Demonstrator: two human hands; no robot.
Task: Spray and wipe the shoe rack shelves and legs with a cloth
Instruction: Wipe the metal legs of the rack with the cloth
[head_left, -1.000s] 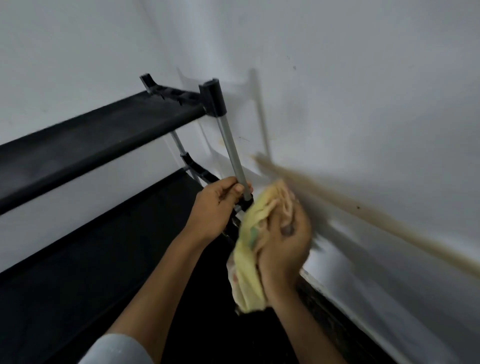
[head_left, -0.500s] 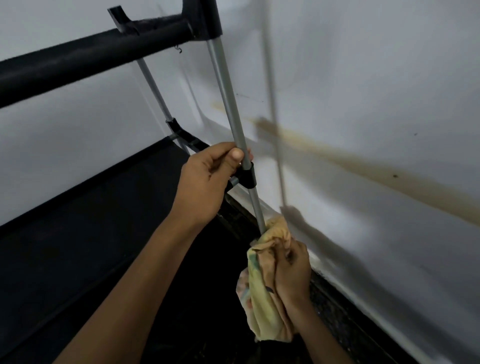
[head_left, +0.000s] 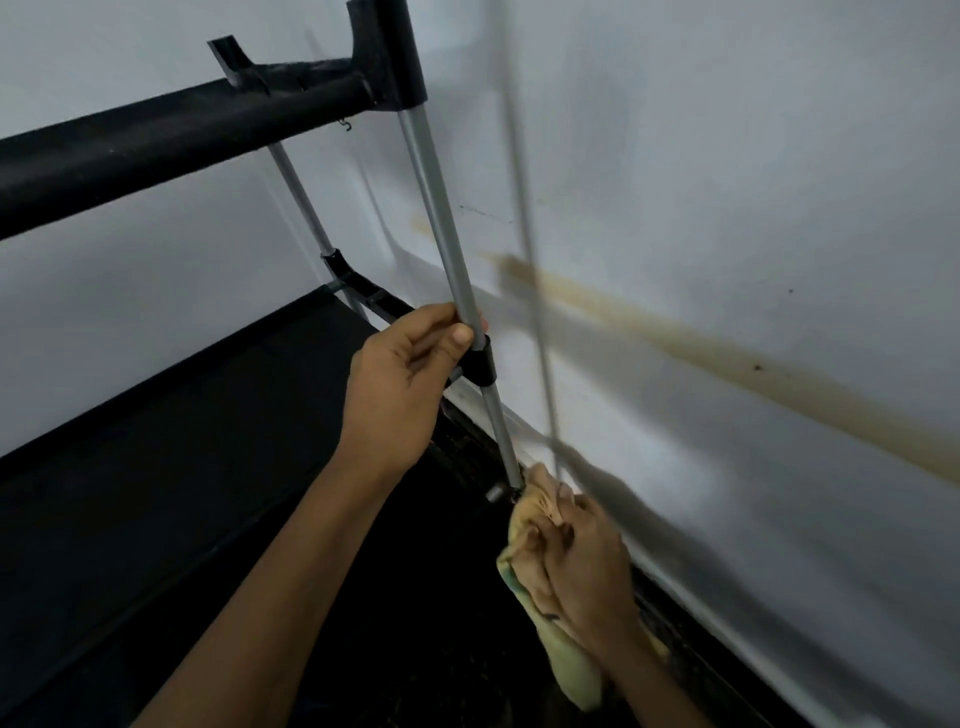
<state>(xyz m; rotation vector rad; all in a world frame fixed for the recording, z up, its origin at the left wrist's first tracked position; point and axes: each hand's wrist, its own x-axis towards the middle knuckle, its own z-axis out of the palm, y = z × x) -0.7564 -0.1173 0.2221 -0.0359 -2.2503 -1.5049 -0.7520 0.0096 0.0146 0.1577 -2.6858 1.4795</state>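
At the right front corner of the shoe rack (head_left: 208, 130), close against the white wall (head_left: 727, 182), the grey metal leg (head_left: 441, 228) runs steeply down from the black top connector (head_left: 389, 57) to the floor. The left hand (head_left: 400, 395) grips this leg just above the black middle joint (head_left: 480, 364), thumb and fingers curled round the tube. The right hand (head_left: 576, 561) clutches the yellow cloth (head_left: 550, 660), fingers bunched tight on it, pressing it against the foot of the leg below the joint. The leg's long axis rises up and away from the cloth, so any further wiping stroke would likely run along the tube. The lower black shelf (head_left: 182, 441) lies to the left of both hands.
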